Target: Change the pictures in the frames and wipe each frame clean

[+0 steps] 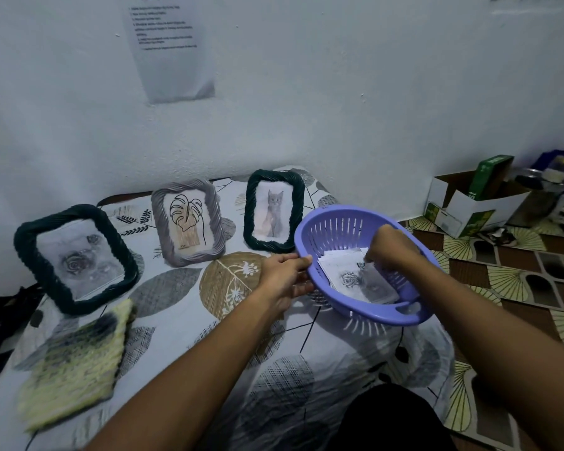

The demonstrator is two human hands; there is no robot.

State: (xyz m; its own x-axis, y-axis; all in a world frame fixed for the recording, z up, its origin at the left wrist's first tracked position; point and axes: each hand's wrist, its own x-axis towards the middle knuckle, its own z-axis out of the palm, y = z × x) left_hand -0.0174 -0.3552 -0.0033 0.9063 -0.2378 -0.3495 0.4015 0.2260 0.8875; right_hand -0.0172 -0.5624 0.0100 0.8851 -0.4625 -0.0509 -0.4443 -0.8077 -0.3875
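Three framed pictures stand on a patterned sheet while both hands work at a purple basket.

A yellow cloth lies at the left, in front of a dark frame holding a rose picture; next stand a grey frame with a leaf drawing and a dark green frame with a cat. The left hand grips the basket by its rim, tilted. The right hand reaches inside, fingers curled onto the loose pictures there.
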